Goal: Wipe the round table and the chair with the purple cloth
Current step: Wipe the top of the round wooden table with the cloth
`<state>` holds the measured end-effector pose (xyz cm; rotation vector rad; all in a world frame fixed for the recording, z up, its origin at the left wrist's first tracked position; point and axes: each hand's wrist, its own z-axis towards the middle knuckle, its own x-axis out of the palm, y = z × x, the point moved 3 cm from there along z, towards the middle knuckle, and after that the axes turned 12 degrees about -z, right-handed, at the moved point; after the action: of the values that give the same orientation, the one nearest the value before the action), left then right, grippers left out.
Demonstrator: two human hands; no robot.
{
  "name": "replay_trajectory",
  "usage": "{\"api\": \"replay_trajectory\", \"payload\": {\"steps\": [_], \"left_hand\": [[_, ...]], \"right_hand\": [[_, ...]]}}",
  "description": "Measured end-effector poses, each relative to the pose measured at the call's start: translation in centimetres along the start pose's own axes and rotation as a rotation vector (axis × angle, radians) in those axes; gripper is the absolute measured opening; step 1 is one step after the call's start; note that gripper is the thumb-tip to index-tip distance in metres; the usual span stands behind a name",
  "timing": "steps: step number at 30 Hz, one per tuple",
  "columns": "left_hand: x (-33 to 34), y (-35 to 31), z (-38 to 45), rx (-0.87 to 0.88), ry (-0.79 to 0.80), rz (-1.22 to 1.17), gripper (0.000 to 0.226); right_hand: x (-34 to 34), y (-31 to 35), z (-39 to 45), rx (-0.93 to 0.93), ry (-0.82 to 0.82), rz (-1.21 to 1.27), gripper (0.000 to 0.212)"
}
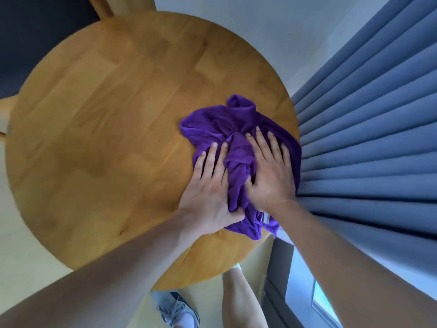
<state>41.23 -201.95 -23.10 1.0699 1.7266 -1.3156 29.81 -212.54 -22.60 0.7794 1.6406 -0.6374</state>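
Note:
The round wooden table point(106, 129) fills most of the view. A crumpled purple cloth point(212, 124) lies on its right side, close to the rim. My left hand point(210, 188) presses flat on the cloth's left part with straight fingers. My right hand point(269, 171) presses flat on the cloth's right part, fingers spread. A bunched fold of cloth rises between the two hands. A wooden chair point(111, 5) with a dark seat shows at the top left, partly behind the table.
Blue pleated curtains point(369, 129) hang just right of the table. A window frame point(290, 280) sits at lower right. My leg point(241, 301) and a grey sneaker point(176, 308) stand on the pale floor below the table's near rim.

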Motion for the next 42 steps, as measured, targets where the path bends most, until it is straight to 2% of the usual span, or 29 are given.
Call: {"api": "replay_trajectory", "payload": {"steps": [12, 17, 23, 30, 42], "left_hand": [[-4.3, 1.4, 14.5, -0.017, -0.024, -0.024, 0.114], [-6.2, 4.5, 16.3, 0.008, 0.0, -0.024, 0.106], [-8.2, 10.0, 15.9, -0.007, -0.033, -0.046, 0.101], [-10.8, 16.8, 13.8, -0.03, -0.063, -0.074, 0.095], [-14.8, 31.9, 3.9, -0.061, -0.05, -0.063, 0.091]], "right_hand": [[-2.9, -6.1, 13.9, 0.037, 0.008, 0.006, 0.084], [-3.3, -4.8, 15.9, 0.196, -0.043, 0.058, 0.09], [-3.3, -2.2, 19.0, 0.316, -0.015, 0.037, 0.088], [-3.9, 5.6, 22.3, 0.315, 0.002, 0.005, 0.086], [-4.2, 25.3, 24.2, 0.288, -0.023, 0.023, 0.089]]}}
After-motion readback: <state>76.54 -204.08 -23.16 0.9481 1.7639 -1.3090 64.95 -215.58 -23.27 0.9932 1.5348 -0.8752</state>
